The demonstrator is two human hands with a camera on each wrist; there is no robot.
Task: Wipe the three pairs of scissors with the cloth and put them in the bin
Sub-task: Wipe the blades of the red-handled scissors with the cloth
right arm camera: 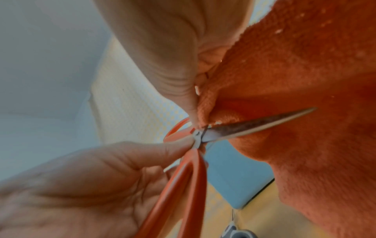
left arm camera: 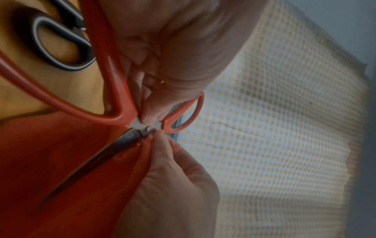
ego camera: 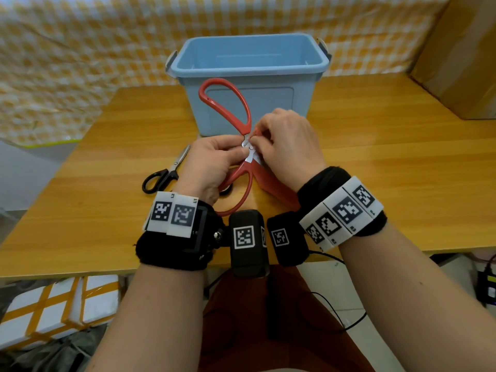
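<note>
The left hand (ego camera: 212,163) held the red scissors (ego camera: 228,103) at the pivot, just in front of the bin (ego camera: 249,68), handles spread wide; the right hand (ego camera: 288,142) pinched the orange cloth (right arm camera: 295,72) against the blade root. To wipe well, I think the cloth should slide from pivot toward the tip, fingers kept off the edge; the left grip must stay firm. Only the right wrist view showed the bare blade (right arm camera: 260,124); only the head view showed the bin with nothing in it and the black scissors (ego camera: 166,174) on the bench (ego camera: 375,162), left of the bin.
</note>
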